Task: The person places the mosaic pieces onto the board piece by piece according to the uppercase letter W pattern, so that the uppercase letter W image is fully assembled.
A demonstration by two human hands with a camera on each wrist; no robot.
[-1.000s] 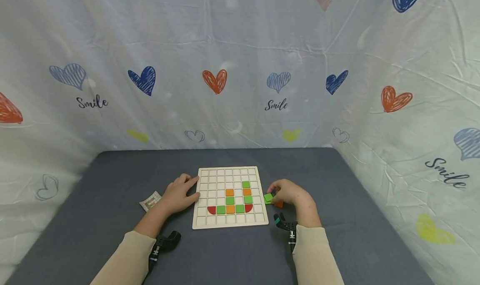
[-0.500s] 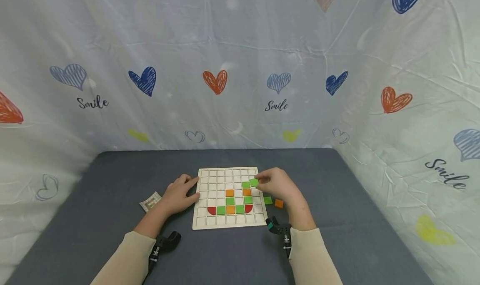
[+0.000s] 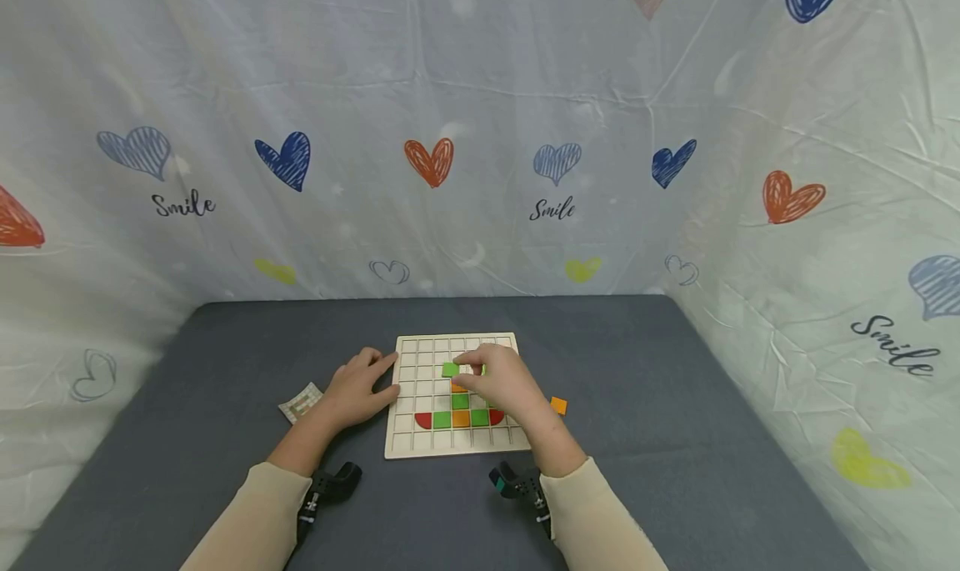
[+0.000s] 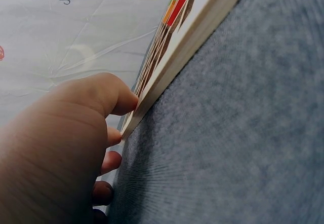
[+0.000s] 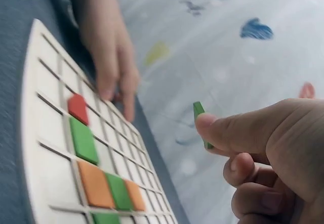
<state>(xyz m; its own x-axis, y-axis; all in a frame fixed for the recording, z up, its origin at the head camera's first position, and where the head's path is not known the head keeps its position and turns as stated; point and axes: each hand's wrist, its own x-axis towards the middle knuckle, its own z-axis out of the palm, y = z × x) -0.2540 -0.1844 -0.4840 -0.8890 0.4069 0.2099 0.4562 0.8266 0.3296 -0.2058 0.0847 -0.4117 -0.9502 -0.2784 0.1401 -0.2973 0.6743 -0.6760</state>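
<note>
grip: right hand point(image 3: 498, 383) pinches a thin green tile point(image 3: 450, 369) by thumb and fingertips, held above the board's middle cells.
left hand: left hand point(image 3: 358, 392) lies with relaxed fingers on the board's left edge, holding nothing.
board: pale wooden board point(image 3: 420, 442), square grid, flat glossy tiles set in.
table: grey felt-like cloth point(image 3: 675, 438); an orange tile point(image 3: 558, 405) lies right of the board.

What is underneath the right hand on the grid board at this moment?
The right hand pinches a green tile above the grid board. Below it show a green square and the bottom coloured row; the tiles further right are covered by the hand.
</note>
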